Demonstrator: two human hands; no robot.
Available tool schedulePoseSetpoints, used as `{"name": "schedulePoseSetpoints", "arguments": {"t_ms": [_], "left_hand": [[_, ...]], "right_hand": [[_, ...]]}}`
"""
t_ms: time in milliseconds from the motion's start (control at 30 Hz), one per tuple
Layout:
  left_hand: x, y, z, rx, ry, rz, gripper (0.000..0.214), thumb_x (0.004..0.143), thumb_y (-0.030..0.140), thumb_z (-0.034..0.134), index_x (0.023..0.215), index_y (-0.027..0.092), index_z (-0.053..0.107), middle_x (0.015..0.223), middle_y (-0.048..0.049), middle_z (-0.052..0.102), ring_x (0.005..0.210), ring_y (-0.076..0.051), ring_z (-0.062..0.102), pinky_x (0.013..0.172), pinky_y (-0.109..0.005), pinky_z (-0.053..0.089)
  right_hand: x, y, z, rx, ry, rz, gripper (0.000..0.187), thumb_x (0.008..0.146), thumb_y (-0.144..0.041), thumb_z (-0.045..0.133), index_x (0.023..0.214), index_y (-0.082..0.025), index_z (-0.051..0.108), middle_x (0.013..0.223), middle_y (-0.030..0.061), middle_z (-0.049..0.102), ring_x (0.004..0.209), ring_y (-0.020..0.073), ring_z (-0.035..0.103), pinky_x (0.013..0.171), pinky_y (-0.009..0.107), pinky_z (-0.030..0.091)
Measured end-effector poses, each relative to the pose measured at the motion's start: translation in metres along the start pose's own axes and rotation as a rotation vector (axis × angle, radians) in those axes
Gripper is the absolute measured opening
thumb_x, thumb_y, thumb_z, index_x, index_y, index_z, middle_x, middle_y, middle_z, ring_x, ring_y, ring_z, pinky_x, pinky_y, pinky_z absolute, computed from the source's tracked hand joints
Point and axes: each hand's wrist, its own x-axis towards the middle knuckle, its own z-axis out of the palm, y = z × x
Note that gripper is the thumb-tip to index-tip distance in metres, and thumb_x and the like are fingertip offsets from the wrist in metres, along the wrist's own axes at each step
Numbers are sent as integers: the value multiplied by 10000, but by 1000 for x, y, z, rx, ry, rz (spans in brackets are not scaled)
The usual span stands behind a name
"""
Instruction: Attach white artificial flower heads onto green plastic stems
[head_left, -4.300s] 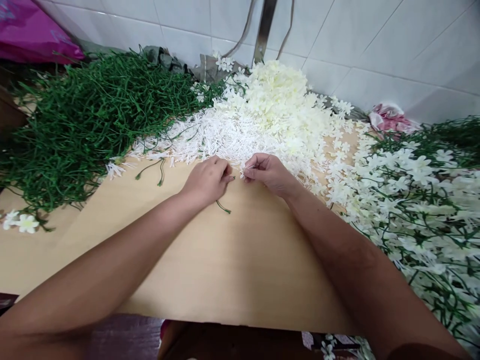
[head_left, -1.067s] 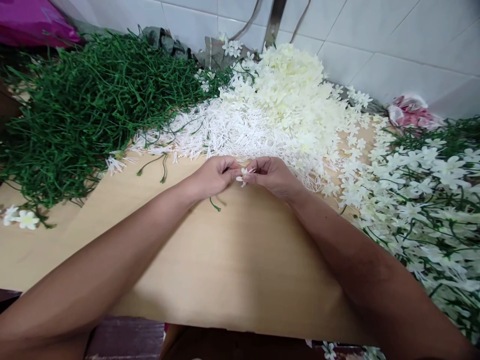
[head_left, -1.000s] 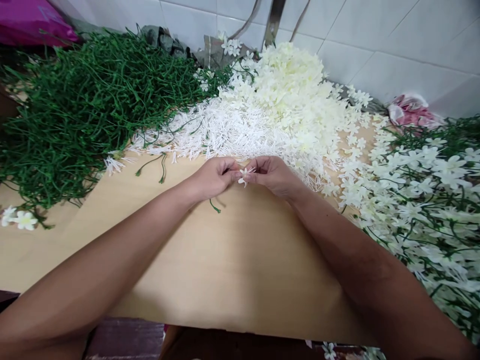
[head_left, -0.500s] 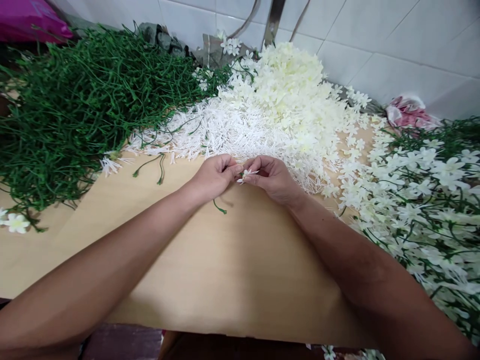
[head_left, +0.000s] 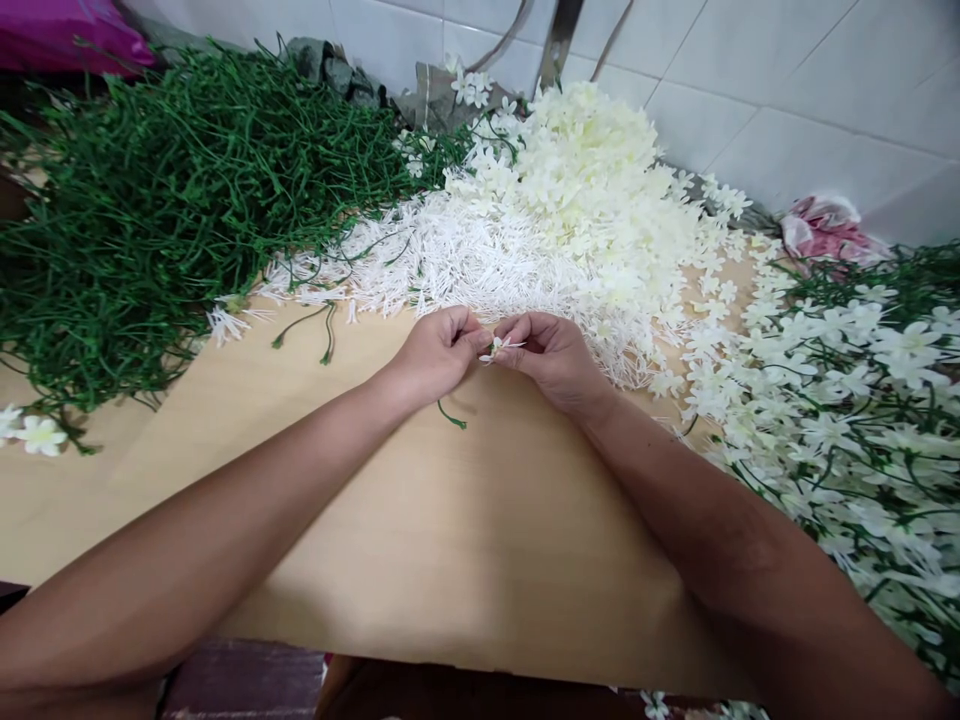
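Note:
My left hand (head_left: 448,350) is closed in a pinch on a green plastic stem (head_left: 452,416), whose lower end hangs out below the fingers. Right beside it, my right hand (head_left: 551,355) pinches a small white artificial flower (head_left: 496,350) between thumb and fingers. The fingertips of both hands almost meet, and the flower sits at the stem's upper end. Fingers cover much of where stem and flower join. Just beyond the hands lies a heap of thin white stamens (head_left: 465,255).
A big pile of green stems (head_left: 187,190) lies at the left, cream flower petals (head_left: 592,170) are heaped at the back, and stemmed white flowers (head_left: 847,430) fill the right. Brown cardboard (head_left: 420,560) covers the work surface. A tiled wall (head_left: 772,70) stands behind.
The view has shifted slightly, so everything sits a little farther right. Both hands keep their pinch, and the flower is turned a little between the fingers.

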Motion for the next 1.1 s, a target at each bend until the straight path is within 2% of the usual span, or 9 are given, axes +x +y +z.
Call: {"name": "schedulePoseSetpoints", "arguments": {"t_ms": [233, 433, 567, 833, 967, 1100], "left_hand": [[-1, -1, 1, 5, -16, 11, 164, 752, 152, 538, 603, 166, 470, 568, 45, 454, 560, -82, 390, 558, -234, 305], [-2, 4, 2, -15, -12, -35, 202, 754, 118, 541, 578, 163, 453, 542, 57, 437, 536, -71, 362, 544, -231, 283], [-3, 5, 2, -33, -7, -43, 218, 768, 109, 528, 576, 162, 441, 531, 63, 422, 528, -66, 348, 535, -227, 267], [-2, 5, 1, -35, -33, -50, 225, 773, 77, 507, 582, 160, 422, 537, 68, 394, 524, -60, 321, 516, -221, 238], [0, 4, -1, 5, -40, -35, 201, 778, 84, 502, 602, 156, 438, 556, 64, 403, 542, -64, 339, 528, -215, 251], [3, 5, -3, 3, -50, -25, 189, 786, 91, 494, 614, 154, 447, 568, 58, 419, 552, -68, 363, 541, -215, 276]], "right_hand": [[0, 0, 1, -2, -22, 38, 354, 494, -370, 855, 579, -187, 564, 697, -17, 633, 664, 101, 580, 671, 273, 491], [2, 1, -1, 66, -73, 10, 302, 532, -256, 846, 582, -172, 560, 703, -33, 614, 681, 70, 572, 673, 229, 467], [2, 1, -2, 65, -103, -12, 294, 549, -254, 835, 598, -167, 559, 699, -30, 614, 677, 74, 576, 660, 232, 474], [2, 3, 6, 21, -1, -98, 326, 484, -229, 868, 570, -165, 560, 681, -31, 624, 661, 75, 585, 656, 232, 489], [3, 3, 9, 26, 5, -55, 343, 464, -250, 875, 568, -166, 559, 658, -35, 628, 629, 78, 590, 627, 235, 485], [5, 1, 7, 35, -15, -17, 340, 504, -299, 862, 620, -169, 570, 635, -44, 619, 591, 76, 594, 627, 242, 499]]}}
